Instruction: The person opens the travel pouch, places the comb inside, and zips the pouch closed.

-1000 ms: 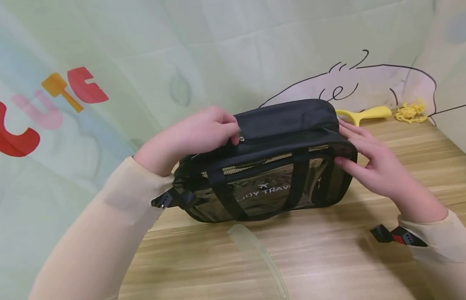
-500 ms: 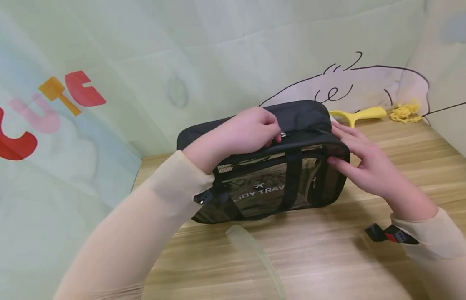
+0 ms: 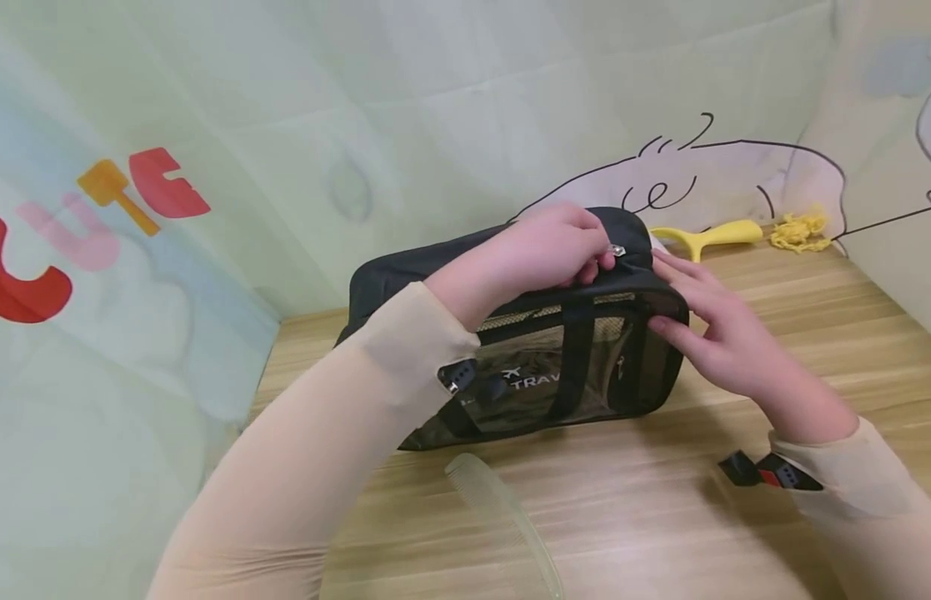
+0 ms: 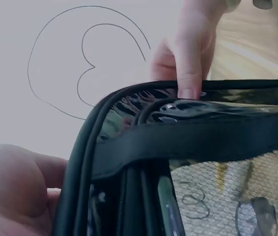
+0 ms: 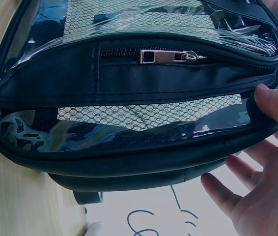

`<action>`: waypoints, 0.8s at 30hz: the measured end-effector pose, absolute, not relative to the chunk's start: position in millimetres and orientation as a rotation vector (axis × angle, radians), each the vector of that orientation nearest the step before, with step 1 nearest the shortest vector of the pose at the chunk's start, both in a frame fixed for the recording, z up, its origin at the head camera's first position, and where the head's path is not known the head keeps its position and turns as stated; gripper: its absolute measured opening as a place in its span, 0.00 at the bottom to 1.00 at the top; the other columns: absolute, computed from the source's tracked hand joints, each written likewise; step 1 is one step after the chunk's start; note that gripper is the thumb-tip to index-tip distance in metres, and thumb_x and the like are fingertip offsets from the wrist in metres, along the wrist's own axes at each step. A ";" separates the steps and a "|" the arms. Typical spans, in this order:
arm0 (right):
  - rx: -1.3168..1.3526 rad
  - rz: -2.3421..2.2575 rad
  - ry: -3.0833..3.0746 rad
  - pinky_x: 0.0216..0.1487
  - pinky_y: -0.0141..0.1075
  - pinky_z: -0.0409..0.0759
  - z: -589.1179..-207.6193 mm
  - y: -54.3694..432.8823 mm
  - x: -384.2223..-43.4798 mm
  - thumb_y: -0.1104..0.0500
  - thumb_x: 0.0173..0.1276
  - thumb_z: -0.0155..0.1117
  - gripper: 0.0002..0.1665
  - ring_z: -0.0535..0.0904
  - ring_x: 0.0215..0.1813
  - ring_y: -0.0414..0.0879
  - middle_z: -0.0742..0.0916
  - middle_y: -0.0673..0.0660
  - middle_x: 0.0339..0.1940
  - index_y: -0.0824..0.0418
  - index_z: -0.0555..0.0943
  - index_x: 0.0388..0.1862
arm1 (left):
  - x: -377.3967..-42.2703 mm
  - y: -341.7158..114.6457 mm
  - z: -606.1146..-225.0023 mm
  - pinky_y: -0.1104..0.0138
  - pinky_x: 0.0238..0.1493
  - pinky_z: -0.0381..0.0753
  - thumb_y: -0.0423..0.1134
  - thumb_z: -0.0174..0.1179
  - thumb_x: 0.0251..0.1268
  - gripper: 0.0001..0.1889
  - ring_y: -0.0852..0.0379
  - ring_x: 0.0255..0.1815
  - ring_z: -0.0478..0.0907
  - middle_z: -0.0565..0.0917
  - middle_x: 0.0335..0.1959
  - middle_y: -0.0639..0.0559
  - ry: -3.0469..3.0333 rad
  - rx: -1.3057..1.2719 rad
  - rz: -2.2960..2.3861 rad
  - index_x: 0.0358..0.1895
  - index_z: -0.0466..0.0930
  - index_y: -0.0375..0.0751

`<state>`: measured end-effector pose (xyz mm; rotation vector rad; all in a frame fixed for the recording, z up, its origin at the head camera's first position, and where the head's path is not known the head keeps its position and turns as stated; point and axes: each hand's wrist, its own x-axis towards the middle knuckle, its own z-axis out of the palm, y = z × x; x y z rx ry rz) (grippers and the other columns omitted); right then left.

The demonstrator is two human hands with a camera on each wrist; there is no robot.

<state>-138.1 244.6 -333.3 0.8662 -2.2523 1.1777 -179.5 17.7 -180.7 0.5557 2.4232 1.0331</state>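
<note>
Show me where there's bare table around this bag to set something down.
The wood tabletop looks bare between the comb and the right forearm, in front of the black bag. Another bare patch lies right of the right hand, nearer than the yellow yarn. It's crowded behind the bag's right end, beside the yellow tool.

the left hand (image 3: 555, 250) hides part of the zip pull (image 3: 618, 250); its sleeve (image 3: 345, 425) covers the bag's (image 3: 533, 342) lower left. a strap (image 3: 573, 354) blocks the lettering (image 3: 536, 382) after "trav". the bottom edge crops the comb (image 3: 503, 508), teeth blurred. the yellow tool (image 3: 735, 233) sits partly behind the bag.
</note>
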 end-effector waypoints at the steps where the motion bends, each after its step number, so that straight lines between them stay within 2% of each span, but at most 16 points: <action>1: 0.869 1.180 -2.252 0.74 0.25 0.59 -333.3 243.9 -138.5 0.78 0.55 0.73 0.44 0.64 0.79 0.41 0.74 0.63 0.77 0.62 0.76 0.73 | -179.7 19.3 -180.5 0.69 0.28 0.68 0.35 0.46 0.79 0.15 0.58 0.18 0.66 0.76 0.21 0.52 2.437 0.552 1.028 0.36 0.82 0.40; 7: 0.873 1.175 -2.259 0.75 0.25 0.59 -333.5 243.0 -139.1 0.79 0.57 0.72 0.45 0.64 0.80 0.40 0.73 0.61 0.77 0.61 0.74 0.75 | -179.4 24.7 -180.3 0.68 0.29 0.71 0.35 0.44 0.79 0.15 0.56 0.20 0.69 0.77 0.21 0.51 2.510 0.580 1.001 0.35 0.81 0.40; 14: 0.874 1.183 -2.290 0.75 0.25 0.57 -341.2 242.1 -135.6 0.78 0.58 0.72 0.46 0.61 0.81 0.40 0.72 0.57 0.79 0.59 0.73 0.76 | -162.2 6.5 -187.9 0.67 0.43 0.75 0.44 0.45 0.83 0.15 0.58 0.40 0.78 0.83 0.38 0.57 2.806 0.735 0.663 0.42 0.83 0.51; 21: 0.853 1.211 -2.281 0.75 0.26 0.57 -337.7 242.7 -135.5 0.79 0.59 0.70 0.45 0.60 0.82 0.41 0.71 0.46 0.79 0.58 0.74 0.75 | -136.3 -31.7 -183.0 0.66 0.42 0.76 0.46 0.52 0.79 0.09 0.60 0.32 0.77 0.81 0.29 0.59 2.923 0.791 0.919 0.44 0.82 0.52; 24: 0.875 1.185 -2.284 0.76 0.26 0.57 -334.1 241.9 -135.7 0.79 0.60 0.70 0.44 0.60 0.82 0.42 0.71 0.48 0.79 0.58 0.74 0.75 | -114.5 -50.7 -190.8 0.67 0.42 0.76 0.41 0.54 0.76 0.07 0.61 0.34 0.76 0.81 0.32 0.60 3.045 0.982 1.068 0.47 0.82 0.49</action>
